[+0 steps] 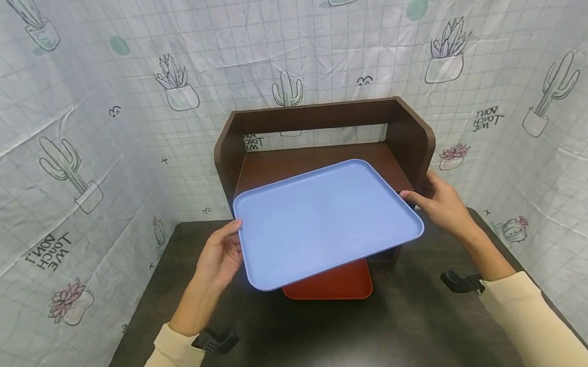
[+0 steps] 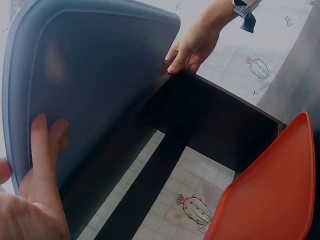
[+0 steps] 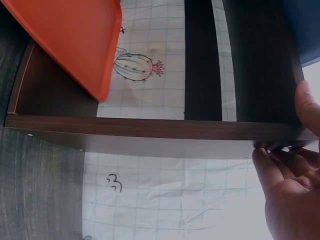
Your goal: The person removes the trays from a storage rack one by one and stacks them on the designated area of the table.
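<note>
My left hand [image 1: 221, 260] holds a light-blue rectangular tray [image 1: 325, 220] by its left edge, thumb at the rim and fingers under the bottom, as the left wrist view shows. The tray is tilted in front of a dark brown shelf unit [image 1: 316, 117]. My right hand [image 1: 440, 202] grips the shelf's right side panel near the tray's right edge. In the right wrist view its thumb [image 3: 306, 100] lies on the panel's front edge and its fingers [image 3: 267, 170] are on the outer face. An orange-red tray [image 1: 335, 283] rests low in the shelf, partly hidden behind the blue one.
The shelf stands on a dark table [image 1: 300, 336], whose back edge meets a patterned cloth [image 1: 249, 54]. The cloth also hangs along both sides. The orange-red tray juts out past the shelf's front. Dark cameras are strapped on both wrists.
</note>
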Available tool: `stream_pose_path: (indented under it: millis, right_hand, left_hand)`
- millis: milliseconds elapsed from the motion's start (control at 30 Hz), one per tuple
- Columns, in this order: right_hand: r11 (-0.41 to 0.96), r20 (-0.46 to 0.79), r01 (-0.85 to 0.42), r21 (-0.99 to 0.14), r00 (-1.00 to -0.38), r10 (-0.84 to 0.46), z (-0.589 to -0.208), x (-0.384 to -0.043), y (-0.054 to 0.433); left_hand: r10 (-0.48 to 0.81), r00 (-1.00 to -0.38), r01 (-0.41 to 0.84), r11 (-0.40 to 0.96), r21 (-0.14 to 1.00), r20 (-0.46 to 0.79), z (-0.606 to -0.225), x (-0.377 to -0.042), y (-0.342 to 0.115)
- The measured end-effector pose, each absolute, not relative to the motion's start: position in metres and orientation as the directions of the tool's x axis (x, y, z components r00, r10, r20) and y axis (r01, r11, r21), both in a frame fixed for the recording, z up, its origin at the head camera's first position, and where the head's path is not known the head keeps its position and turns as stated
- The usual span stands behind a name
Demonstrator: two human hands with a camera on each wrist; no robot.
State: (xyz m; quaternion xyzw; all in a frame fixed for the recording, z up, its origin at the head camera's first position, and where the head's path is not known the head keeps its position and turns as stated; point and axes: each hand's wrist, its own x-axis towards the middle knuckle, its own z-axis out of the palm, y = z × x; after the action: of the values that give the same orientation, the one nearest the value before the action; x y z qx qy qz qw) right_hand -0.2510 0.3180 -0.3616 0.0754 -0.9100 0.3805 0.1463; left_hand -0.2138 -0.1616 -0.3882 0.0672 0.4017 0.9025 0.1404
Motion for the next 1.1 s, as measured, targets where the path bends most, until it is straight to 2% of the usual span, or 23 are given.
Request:
stream_pose_path:
  millis: [300,767,1100]
  right_hand:
    - [0.689,0.348,-0.274,-0.671,-0.937,-0.034,-0.362,-0.255,0.318]
    - [0.671,0.364,-0.291,-0.683,-0.931,-0.033,-0.365,-0.252,0.321]
    - [0.668,0.352,-0.284,-0.688,-0.935,-0.035,-0.364,-0.251,0.32]
  left_hand:
    - [0.362,-0.931,-0.219,-0.657,0.721,0.047,-0.396,-0.208,-0.175]
    - [0.576,-0.792,-0.309,-0.663,0.682,0.201,-0.42,-0.195,-0.187]
    - [0.616,-0.76,-0.312,-0.626,0.714,0.207,-0.449,-0.191,-0.182]
